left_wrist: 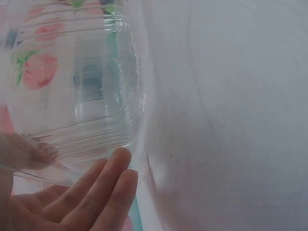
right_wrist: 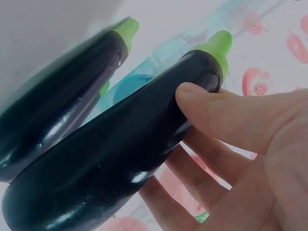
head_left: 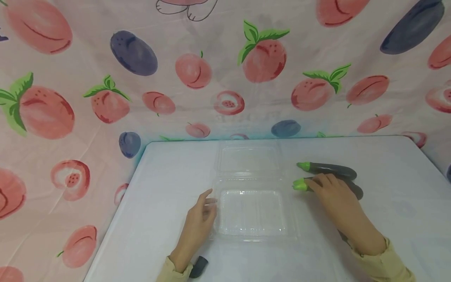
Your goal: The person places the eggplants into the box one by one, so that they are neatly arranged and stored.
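Note:
A clear plastic clamshell box (head_left: 253, 237) lies unfolded on the table, its lid half (head_left: 250, 149) toward the back. At the box's left edge is my left hand (head_left: 197, 221); in the left wrist view the box rim (left_wrist: 67, 168) runs between thumb and fingers, the thumb seen through the plastic. My right hand (head_left: 334, 196) holds a dark purple eggplant (right_wrist: 125, 130) with a green cap, thumb on top near the cap and fingers underneath. Another eggplant (head_left: 332, 170) lies just behind it. A further bit of green shows between them in the right wrist view, its source partly hidden.
The white table (head_left: 151, 188) ends at a back edge where a fruit-print cloth (head_left: 211, 98) hangs. The same print covers the left side. A black wrist device (head_left: 199, 267) sits by the left sleeve.

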`<state>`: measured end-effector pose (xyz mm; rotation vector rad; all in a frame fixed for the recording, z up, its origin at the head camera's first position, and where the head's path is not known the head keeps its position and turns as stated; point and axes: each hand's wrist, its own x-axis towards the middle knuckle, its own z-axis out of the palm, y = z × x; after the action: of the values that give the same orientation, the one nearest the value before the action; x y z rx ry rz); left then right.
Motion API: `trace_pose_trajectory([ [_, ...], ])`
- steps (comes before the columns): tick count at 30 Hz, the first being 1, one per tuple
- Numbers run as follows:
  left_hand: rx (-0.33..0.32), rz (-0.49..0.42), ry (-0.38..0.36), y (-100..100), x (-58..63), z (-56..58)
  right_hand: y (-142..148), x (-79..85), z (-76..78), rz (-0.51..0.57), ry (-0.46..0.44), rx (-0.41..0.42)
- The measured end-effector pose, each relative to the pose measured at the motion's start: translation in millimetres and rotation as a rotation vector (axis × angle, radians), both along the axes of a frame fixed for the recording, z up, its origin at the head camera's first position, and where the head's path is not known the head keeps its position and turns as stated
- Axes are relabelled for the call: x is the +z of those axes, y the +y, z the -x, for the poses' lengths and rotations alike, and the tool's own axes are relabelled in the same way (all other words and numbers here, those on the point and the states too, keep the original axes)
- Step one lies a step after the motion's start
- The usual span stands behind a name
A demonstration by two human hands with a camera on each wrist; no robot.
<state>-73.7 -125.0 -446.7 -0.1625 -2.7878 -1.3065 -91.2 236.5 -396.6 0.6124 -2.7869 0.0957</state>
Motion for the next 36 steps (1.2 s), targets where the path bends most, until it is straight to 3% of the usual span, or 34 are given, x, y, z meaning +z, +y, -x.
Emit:
trace_pose_trajectory([
  [21, 0.003, 0.007, 0.014, 1.8, -1.2, -0.4, -12.0, 14.7, 4.1, 0.018, -0.044, 0.025],
  [36, 0.019, 0.022, -0.016, 2.6, 2.5, -1.3, -27.1, 23.4, 7.8, 0.008, -0.045, 0.044],
])
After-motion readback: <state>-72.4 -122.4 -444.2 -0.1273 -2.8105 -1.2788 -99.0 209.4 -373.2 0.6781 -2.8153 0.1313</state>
